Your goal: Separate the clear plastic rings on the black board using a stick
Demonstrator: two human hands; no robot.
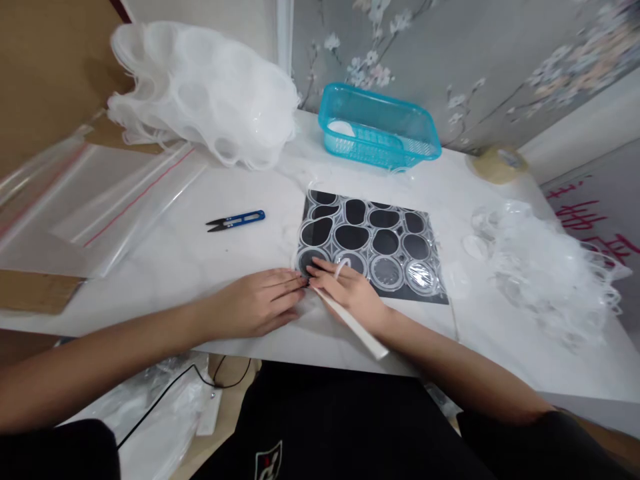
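Observation:
A black sheet with a clear plastic layer of round cut-outs [353, 237] lies on the white table. My right hand [353, 293] rests on its near left corner, closed around a slim white stick-like tool [357, 327]. The tool's tip is by my fingertips, and its wide end points toward me. A thin curled white strip [343, 267] stands up by my right fingers. My left hand [265, 301] lies with its fingers stretched out, the fingertips meeting the same corner. Blue-handled thread snips [243, 219] lie to the left of the sheet.
A large stack of translucent sheets with round holes [200, 93] stands at the back left, beside clear plastic bags [135, 193]. A blue basket [380, 127] and a tape roll [497, 165] are at the back. Tangled clear plastic scraps [555, 267] lie on the right.

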